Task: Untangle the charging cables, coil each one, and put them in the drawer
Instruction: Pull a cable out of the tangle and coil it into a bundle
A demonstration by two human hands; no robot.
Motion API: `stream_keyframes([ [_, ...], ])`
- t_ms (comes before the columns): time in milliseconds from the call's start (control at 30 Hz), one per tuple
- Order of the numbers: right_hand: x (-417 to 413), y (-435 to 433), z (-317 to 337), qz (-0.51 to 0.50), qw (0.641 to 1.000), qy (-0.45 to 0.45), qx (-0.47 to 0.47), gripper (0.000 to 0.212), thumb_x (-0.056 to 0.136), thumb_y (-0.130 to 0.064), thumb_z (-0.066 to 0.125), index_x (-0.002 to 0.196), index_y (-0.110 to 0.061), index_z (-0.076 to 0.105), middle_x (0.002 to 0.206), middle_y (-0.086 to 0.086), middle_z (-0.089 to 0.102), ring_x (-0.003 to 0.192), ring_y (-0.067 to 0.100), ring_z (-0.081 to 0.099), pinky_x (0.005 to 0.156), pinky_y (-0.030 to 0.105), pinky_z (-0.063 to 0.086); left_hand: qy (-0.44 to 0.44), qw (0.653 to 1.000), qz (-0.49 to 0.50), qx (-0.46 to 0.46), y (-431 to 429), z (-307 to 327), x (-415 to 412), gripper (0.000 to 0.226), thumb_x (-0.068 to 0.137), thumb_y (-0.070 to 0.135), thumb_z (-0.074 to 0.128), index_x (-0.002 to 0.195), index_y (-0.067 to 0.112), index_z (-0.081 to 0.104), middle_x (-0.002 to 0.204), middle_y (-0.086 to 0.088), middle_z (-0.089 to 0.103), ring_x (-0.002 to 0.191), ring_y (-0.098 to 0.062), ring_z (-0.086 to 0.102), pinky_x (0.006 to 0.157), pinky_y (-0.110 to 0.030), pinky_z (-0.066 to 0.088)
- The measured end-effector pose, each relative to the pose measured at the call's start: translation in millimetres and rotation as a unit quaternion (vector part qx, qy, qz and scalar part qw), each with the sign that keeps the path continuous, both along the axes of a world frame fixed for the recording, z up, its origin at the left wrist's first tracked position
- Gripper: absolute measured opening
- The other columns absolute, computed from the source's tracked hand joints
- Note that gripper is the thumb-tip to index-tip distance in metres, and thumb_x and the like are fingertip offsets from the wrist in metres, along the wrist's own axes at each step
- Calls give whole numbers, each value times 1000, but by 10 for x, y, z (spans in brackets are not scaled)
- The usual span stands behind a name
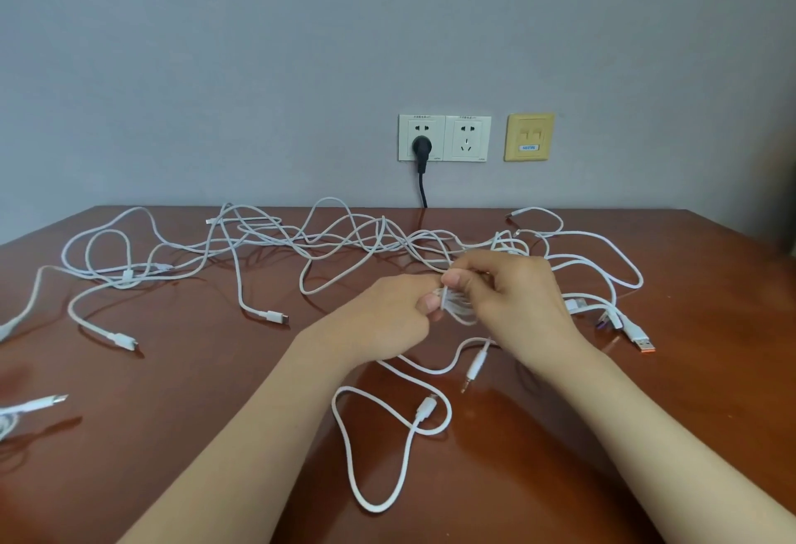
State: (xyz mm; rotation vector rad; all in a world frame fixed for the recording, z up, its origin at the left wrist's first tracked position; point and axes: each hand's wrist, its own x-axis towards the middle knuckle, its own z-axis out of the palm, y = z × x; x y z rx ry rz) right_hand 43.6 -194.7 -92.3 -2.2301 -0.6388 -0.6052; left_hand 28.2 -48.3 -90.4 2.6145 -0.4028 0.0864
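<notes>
A glossy reddish-brown wooden desk carries a tangle of thin white charging cables. The tangle sprawls along the far edge from near the far left corner almost to the far right corner, its strands crossing one another in many loops. At the middle of the desk the left hand and the right hand meet, both with fingers curled, and between them they pinch a small bundle of white cable loops. The left thumb and fingers grip its left side, and the right fingertips close on its top and right side. Which cable of the tangle the bundle belongs to cannot be told. Toward the near edge, between the two forearms, a loose white loop lies flat on the wood with a white plug at its far side. Just beside it, near the right wrist, lies a slim white jack connector with a metal tip. Toward the right edge a white plug with an orange end rests on the desk, with a purple-tipped plug just beside it. Left of the hands a white USB-C end lies apart, another white connector lies nearer the left edge, and one more cable end reaches in at the left edge itself. On the grey wall behind the desk sit a white double power socket, with a black plug in its left half, and a yellow data socket plate to its right.
</notes>
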Motion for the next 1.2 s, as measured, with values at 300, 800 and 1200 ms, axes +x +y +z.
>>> stream_keyframes([
  [300,28,-38,52,53,993,72,73,24,79,-19,72,62,-33,61,70,5,68,68,18,56,66,24,42,1,1000,-17,-15,-12,-3,-24,21,97,11,40,86,22,54,74,11,46,65,-4,43,58,-18,34],
  [800,17,-254,280,171,802,496,286,19,87,-4,51,71,2,59,47,5,48,27,3,41,27,10,30,-55,982,-64,-168,-144,-10,-74,26,97,14,44,81,32,34,100,-9,60,83,-18,53,73,-31,39],
  [1200,85,-62,65,123,935,290,161,19,91,-13,58,74,-10,66,46,-5,43,34,3,33,37,12,26,-107,926,73,-354,-191,-40,45,13,98,16,42,87,22,39,78,9,45,68,2,43,59,-5,35],
])
